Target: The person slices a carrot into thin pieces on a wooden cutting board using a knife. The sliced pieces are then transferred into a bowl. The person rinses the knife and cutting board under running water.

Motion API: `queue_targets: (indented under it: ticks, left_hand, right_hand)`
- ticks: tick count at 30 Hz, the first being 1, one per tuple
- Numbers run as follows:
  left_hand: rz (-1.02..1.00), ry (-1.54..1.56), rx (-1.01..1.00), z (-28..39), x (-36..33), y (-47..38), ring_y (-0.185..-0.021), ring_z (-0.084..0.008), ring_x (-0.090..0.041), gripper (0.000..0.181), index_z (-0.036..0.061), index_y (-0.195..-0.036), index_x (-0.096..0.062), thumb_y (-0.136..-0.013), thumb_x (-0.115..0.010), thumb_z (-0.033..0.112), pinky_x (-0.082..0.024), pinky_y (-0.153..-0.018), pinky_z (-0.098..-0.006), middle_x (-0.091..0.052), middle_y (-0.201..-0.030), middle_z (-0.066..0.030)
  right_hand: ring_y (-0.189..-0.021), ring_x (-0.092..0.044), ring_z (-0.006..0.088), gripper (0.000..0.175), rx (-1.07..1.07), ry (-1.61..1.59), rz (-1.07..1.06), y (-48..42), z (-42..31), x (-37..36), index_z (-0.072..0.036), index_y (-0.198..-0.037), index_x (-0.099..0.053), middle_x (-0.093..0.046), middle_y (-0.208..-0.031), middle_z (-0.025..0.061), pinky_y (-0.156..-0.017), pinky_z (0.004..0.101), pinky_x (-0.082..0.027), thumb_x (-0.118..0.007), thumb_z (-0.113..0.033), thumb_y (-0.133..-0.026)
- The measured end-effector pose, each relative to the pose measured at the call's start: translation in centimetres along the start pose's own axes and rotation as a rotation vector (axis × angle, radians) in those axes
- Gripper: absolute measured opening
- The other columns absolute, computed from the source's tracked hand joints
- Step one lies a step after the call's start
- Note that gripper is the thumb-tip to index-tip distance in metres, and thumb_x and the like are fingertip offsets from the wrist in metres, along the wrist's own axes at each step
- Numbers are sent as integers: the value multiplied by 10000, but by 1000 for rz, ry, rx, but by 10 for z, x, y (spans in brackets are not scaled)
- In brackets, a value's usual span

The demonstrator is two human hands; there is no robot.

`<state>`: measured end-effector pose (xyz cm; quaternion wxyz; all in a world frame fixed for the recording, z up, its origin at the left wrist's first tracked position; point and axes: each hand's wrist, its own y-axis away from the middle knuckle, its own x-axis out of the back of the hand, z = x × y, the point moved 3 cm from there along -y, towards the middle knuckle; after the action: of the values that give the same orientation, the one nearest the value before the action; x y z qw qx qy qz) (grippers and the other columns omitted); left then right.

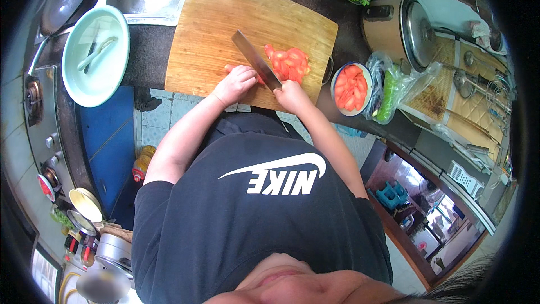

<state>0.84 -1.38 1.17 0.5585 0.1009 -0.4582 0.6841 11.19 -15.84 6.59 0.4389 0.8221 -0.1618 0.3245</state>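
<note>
A wooden cutting board [253, 17] lies on the dark counter before me. My right hand [292, 95] grips the handle end of a broad-bladed kitchen knife [256, 57], its blade slanting up and left over the board. My left hand [237, 83] rests at the board's near edge, left of the blade, its fingers on a red piece that looks like tomato and is mostly hidden. Just right of the blade sits a pile of cut tomato pieces [291, 63]. A bowl of cut tomato [351, 88] stands right of the board.
A pale green basin [122, 57] holding water and a peeler-like tool stands left, beside the steel sink [139, 4]. Right of the tomato bowl lies a green vegetable in a plastic bag [386, 93], near a rice cooker [386, 25]. A gas stove [50, 114] is at far left.
</note>
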Motion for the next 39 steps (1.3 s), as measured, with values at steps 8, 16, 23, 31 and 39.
queue_targets:
  ticks: [8, 16, 23, 31, 39]
  left_hand:
    - [-13, -12, -6, 0, 1, -2, -971, -266, -553, 146, 40, -800, -544, -666, -563, 95, -453, -840, -378, -575, -976, -103]
    - [-35, -19, 8, 0, 1, 0, -970, -265, -545, 146, 49, -802, -539, -672, -556, 112, -446, -841, -380, -568, -975, -95]
    - [-30, -34, -1, -1, 0, 1, -976, -264, -539, 148, 59, -812, -540, -678, -554, 121, -443, -848, -377, -562, -969, -92]
    - [-18, -21, -5, 0, 2, -2, -956, -266, -548, 143, 57, -803, -540, -674, -558, 115, -446, -852, -378, -567, -950, -92]
    - [42, 8, 35, 0, 3, -2, -927, -266, -560, 153, 47, -807, -545, -666, -577, 97, -457, -831, -373, -573, -921, -95]
  right_hand:
    - [-789, -628, 430, 267, -4, 88, -68, 30, -6, 11, 53, -831, -651, -626, -787, 288, -758, 494, -496, -547, -193, -834]
    - [-812, -630, 422, 258, -63, 131, -98, 27, -9, 9, 50, -833, -649, -629, -826, 290, -760, 489, -499, -531, -179, -832]
    - [-793, -623, 444, 275, -30, 105, -39, 22, -11, 4, 68, -832, -644, -614, -789, 309, -729, 492, -501, -571, -197, -833]
    - [-848, -625, 429, 280, -58, 101, -41, -6, -16, -10, 69, -842, -644, -612, -829, 319, -743, 482, -505, -575, -202, -830]
    - [-838, -635, 415, 303, -34, 81, -68, -11, 1, -6, 75, -860, -647, -625, -836, 298, -762, 475, -505, -588, -219, -817]
